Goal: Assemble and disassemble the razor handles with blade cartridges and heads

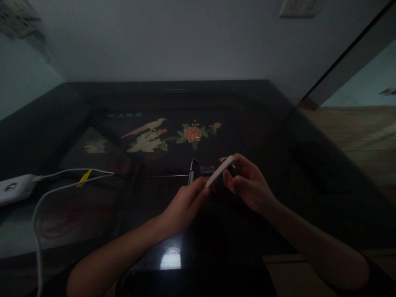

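My left hand pinches the lower end of a slim white flat object, seen nearly edge-on and tilted up to the right. My right hand is at its upper end, fingers curled in. A small dark thing shows between the right fingers and the white object; its kind is too dim to tell. Just beyond my left hand lies a thin silver-and-black pen-like tool, its lower end hidden by the hand. Beside it sits a small clear box, partly covered by the white object.
The dark glossy table carries a bird-and-flower picture. At the left lies a white device with a white cable and yellow tag. A wall borders the far edge; wall sockets are above.
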The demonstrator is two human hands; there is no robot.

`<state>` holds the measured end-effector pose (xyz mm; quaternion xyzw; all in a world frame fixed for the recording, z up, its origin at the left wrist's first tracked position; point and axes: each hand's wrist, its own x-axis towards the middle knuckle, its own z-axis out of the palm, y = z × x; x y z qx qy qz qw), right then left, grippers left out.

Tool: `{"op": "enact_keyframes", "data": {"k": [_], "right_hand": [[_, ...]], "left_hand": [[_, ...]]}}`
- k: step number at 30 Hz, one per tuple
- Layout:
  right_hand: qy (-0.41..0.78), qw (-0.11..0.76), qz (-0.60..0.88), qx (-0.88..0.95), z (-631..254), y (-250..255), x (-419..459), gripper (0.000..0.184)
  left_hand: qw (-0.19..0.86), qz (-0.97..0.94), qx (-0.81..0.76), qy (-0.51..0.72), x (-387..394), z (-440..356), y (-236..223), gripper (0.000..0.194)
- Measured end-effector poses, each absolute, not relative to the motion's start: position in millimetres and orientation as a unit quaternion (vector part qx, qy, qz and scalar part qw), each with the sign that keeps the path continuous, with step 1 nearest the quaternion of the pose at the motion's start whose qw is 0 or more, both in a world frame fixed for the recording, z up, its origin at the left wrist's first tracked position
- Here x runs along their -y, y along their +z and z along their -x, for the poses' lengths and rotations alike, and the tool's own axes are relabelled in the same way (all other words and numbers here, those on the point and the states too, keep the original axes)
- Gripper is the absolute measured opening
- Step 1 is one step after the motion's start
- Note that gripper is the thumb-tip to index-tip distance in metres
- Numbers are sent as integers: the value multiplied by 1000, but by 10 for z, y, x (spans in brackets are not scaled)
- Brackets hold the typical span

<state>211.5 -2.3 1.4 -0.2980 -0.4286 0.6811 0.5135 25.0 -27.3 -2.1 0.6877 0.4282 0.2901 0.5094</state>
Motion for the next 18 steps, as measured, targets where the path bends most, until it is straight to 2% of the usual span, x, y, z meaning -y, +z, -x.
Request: {"op": "enact_keyframes", "data": {"k": [6, 18], "right_hand": [[688, 508, 306, 418, -2123, 31, 34, 40], [682, 507, 299, 433, -2130, -10, 32, 36]], "left_hand": [[494, -709, -434, 254, 270, -248, 7, 17], [507, -705, -433, 240, 227, -228, 8, 22]]}}
